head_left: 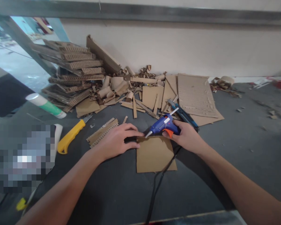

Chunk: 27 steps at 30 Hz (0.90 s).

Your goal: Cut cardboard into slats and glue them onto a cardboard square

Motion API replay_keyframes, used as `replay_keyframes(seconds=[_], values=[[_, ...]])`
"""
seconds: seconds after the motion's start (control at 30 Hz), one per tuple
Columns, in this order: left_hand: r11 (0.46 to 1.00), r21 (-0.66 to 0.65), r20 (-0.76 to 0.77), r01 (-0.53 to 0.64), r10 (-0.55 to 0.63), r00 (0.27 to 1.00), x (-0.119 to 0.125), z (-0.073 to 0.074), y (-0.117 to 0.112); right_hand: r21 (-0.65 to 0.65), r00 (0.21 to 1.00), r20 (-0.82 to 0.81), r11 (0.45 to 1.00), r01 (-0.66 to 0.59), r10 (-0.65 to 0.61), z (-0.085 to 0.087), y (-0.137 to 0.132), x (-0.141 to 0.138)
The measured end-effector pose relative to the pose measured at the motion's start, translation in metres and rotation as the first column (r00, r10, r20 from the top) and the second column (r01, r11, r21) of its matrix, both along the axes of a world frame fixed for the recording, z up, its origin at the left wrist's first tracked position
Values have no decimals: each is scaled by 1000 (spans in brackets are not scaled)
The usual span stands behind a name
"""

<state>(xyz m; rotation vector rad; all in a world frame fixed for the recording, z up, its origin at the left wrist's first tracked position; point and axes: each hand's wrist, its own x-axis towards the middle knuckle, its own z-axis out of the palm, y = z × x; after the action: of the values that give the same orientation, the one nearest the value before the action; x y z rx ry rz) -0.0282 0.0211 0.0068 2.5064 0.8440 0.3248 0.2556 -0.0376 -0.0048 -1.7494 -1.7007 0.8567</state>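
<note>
My right hand is wrapped around the handle of a blue hot glue gun with an orange trigger. A glue stick pokes out of its back, and the metal nozzle points down-left at the far edge of a square cardboard piece. Whether glue is coming out is too small to tell. My left hand rests at that piece's far left corner, fingers stretched and thumb apart, fingertips touching its edge. The gun's black cord runs over the cardboard towards me. Cut corrugated strips lie behind my left hand.
A yellow-handled cutter lies at left, near a green-and-white tube and a blurred-out device. Stacked cardboard pieces stand at back left. Scraps, a blue utility knife and a corrugated sheet lie along the wall.
</note>
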Motion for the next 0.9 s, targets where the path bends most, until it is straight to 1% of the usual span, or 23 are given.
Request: replay_keyframes(seconds=[0.07,0.13,0.2,0.23,0.3,0.43,0.67,0.73,0.77,0.83,0.87,0.9], values=[[1000,4,6,2,-2,1000,0,0,0,2,998,-58,1000,-3,3,1,0,1],[1000,6,6,9,-9,1000,0,1,0,-1,984,-176,1000,2,-2,4,0,4],[1000,2,-4,11,-11,1000,0,2,0,-17,958,-284,999,27,-31,8,0,7],[1000,-1,-12,12,-12,1000,0,2,0,-30,949,-312,999,43,-50,10,0,9],[1000,-5,-26,8,-8,1000,0,3,0,-47,953,-295,997,58,-70,11,1,12],[1000,5,-25,8,-8,1000,0,3,0,-36,985,-170,999,38,-44,8,1,13],[1000,18,-23,18,-17,1000,1,1,-2,-3,993,-114,1000,6,-6,5,2,8],[999,42,7,25,-26,1000,0,2,-3,22,994,-111,1000,14,-11,4,2,8],[997,78,43,6,-10,999,-1,3,-3,38,994,-111,999,24,-20,4,2,8],[975,199,143,-102,74,987,-5,6,0,83,993,-111,995,55,-46,3,1,8],[945,271,188,-184,136,973,-7,8,2,106,991,-117,992,74,-61,3,0,7],[903,339,213,-263,199,957,-10,9,5,125,989,-129,988,91,-75,3,-1,7]])
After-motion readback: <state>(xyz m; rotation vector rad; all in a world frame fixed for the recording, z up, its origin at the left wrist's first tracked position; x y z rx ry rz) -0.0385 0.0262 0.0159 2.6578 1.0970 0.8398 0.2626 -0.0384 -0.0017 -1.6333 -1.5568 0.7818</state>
